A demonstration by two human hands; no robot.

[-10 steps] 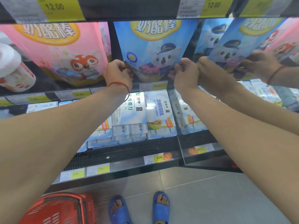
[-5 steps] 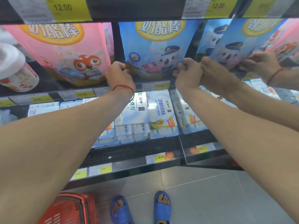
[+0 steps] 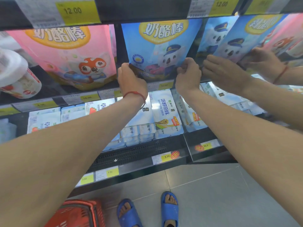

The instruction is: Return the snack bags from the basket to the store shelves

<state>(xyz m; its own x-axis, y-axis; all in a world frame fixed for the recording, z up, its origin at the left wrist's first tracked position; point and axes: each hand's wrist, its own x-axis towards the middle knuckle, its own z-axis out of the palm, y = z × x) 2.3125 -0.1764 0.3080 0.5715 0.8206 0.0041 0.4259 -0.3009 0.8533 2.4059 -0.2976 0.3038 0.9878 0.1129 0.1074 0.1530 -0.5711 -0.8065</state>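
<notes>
A blue snack bag (image 3: 157,48) with a koala in a police cap stands upright on the upper shelf, straight ahead. My left hand (image 3: 131,81) pinches its lower left corner, and my right hand (image 3: 188,76) pinches its lower right corner. A pink snack bag (image 3: 70,53) with a fox stands beside it on the left. To the right, a mirrored side panel repeats the blue bag and both my hands. The red basket (image 3: 78,213) sits on the floor at the bottom left, its inside hidden by my left arm.
White milk packs (image 3: 164,115) fill the shelf below. A white cup (image 3: 16,74) lies at the far left of the upper shelf. Price tags (image 3: 165,158) line the shelf edges. My feet in blue slippers (image 3: 147,210) stand on grey floor tiles.
Both hands stay on the blue bag's lower corners. The bag has shifted slightly and stands a little straighter on the shelf. The view has tilted up a touch.
</notes>
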